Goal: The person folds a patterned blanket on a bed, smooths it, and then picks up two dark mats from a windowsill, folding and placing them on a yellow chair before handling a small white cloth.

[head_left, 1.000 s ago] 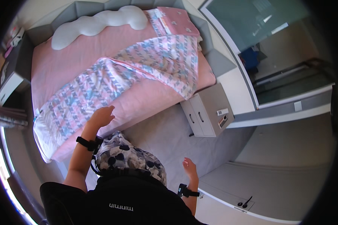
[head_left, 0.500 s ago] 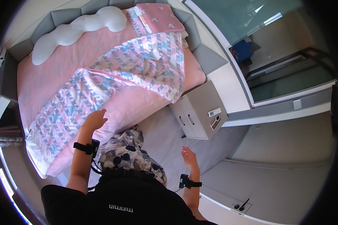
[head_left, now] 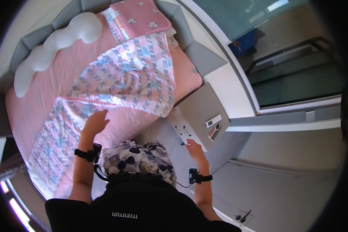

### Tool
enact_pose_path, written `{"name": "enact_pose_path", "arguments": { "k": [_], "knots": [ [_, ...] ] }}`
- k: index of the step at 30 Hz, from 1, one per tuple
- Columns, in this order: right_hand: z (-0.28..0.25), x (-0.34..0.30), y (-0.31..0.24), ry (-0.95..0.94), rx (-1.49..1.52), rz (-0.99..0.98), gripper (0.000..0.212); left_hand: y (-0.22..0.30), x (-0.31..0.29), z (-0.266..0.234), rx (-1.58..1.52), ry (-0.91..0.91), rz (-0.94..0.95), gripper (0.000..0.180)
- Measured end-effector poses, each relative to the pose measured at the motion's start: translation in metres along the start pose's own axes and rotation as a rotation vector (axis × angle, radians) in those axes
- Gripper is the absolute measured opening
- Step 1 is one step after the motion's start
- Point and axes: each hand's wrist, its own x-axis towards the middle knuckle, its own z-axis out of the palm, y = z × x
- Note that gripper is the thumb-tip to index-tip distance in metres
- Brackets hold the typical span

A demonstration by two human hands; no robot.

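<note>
Standing beside a bed, seen from above, a person in a black T-shirt (head_left: 150, 207) and floral grey-and-white trousers (head_left: 137, 158) holds both forearms out in front. The left hand (head_left: 95, 123) appears over the near edge of the bed (head_left: 63, 75), just beside a patterned quilt (head_left: 123, 79); its fingers are loosely extended, close together, pointing right. Whether it touches the bedding, I cannot tell. The right hand (head_left: 196, 150) is bare, its fingers loosely curved and slightly apart, in front of a grey nightstand (head_left: 195, 102); contact there cannot be judged either. Each wrist wears a small black device on a strap.

The quilt, in pink, white, grey and blue, lies rumpled diagonally across the pink sheet, from the lower left toward the nightstand, with a fold running through its middle. Beyond it, a long white wavy pillow (head_left: 58, 38) rests along the padded grey headboard (head_left: 69, 16). To the pillow's right is a pink piece of bedding (head_left: 145, 19) with small white motifs. On the nightstand lie a white remote (head_left: 213, 120) and, just beside it, a darker elongated object (head_left: 214, 132)
</note>
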Motion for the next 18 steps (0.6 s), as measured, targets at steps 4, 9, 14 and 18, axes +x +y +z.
{"name": "enact_pose_path", "arguments": {
  "k": [4, 9, 14, 18],
  "knots": [
    [-0.018, 0.037, 0.013, -0.048, 0.007, 0.064, 0.027, 0.023, 0.037, -0.019, -0.018, -0.015, 0.021, 0.036],
    [-0.040, 0.115, 0.027, 0.004, -0.005, -0.037, 0.021, 0.039, 0.061, -0.029, -0.003, 0.037, -0.052, 0.037],
    [-0.041, 0.231, 0.066, -0.002, 0.006, -0.196, 0.018, 0.060, 0.058, -0.037, -0.053, 0.056, -0.219, 0.036],
    [-0.030, 0.317, 0.090, -0.244, 0.340, 0.266, 0.013, 0.093, 0.062, -0.047, -0.065, -0.005, -0.448, 0.035]
  ]
}}
